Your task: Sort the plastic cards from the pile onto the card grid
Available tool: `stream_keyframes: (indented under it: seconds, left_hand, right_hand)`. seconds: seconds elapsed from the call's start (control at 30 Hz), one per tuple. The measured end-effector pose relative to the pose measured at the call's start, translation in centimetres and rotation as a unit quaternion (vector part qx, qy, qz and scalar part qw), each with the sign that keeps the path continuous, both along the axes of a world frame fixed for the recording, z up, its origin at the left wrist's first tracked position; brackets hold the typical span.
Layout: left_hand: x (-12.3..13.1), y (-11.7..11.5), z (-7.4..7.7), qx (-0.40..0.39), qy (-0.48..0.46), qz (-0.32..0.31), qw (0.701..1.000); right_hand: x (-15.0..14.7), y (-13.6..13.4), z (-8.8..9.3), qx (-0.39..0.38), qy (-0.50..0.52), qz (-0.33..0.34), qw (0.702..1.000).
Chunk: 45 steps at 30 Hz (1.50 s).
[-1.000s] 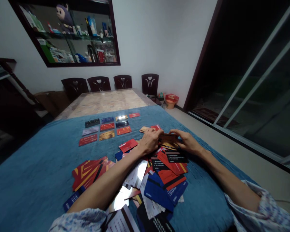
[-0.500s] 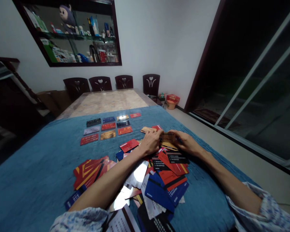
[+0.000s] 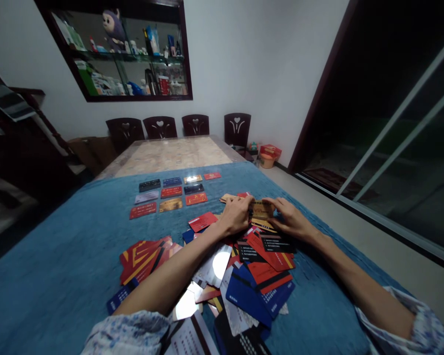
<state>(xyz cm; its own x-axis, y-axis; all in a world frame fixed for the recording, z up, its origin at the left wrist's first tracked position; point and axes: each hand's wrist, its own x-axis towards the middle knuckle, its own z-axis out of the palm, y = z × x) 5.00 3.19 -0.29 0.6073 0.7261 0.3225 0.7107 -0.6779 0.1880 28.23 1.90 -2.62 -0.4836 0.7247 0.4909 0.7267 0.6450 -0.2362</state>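
The curled fingers of the left hand [image 3: 237, 214] pinch the near-left end of a thin, rectangular gold card [image 3: 262, 209] with a smooth, faintly shiny face, while the thumb and forefinger of the right hand [image 3: 290, 219] grip its other end. The card is held up on edge just above the far part of a loose heap; whether others are stacked behind it, I cannot tell. Below lie flat, round-cornered cards: black ones with white print [image 3: 276, 242], orange-red ones with a dark stripe [image 3: 270, 277], glossy blue ones [image 3: 247, 293] and a silvery one [image 3: 215, 265] that throws back a bright glare. The left forearm crosses the heap and hides part of it; on its left, red-and-gold cards [image 3: 144, 259] overlap in a fan. Everything rests on a soft, slightly rumpled blue cloth [image 3: 59, 256]. Farther off, ten cards lie in three rows, among them a worn-looking gold one [image 3: 170, 204] between two red ones. Past the cloth's edge shows a pale, marbled tabletop [image 3: 185, 153], with dark wooden chairs [image 3: 237, 130] behind. The held card looks brownish gold with darker lettering, its ends covered by fingertips.
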Motion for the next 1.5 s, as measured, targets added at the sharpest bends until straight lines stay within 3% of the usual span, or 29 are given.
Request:
stream_keyframes:
  seconds: [0.57,0.87,1.13,1.5]
  left_hand:
    - [0.0,0.2,2.5,-0.004,0.083,0.011,0.996]
    - [-1.6,0.1,4.3,0.026,0.111,0.042,0.993]
    - [-3.9,0.6,6.3,0.042,0.127,0.060,0.989]
    - [-7.6,1.9,7.1,0.048,0.156,0.092,0.982]
  right_hand:
    - [-0.3,0.5,0.7,0.081,-0.058,-0.040,0.994]
    - [-1.5,1.3,2.7,0.110,-0.085,-0.022,0.990]
    - [-3.6,3.0,6.0,0.114,-0.135,0.013,0.984]
    - [-7.6,6.3,7.9,0.075,-0.165,0.075,0.981]
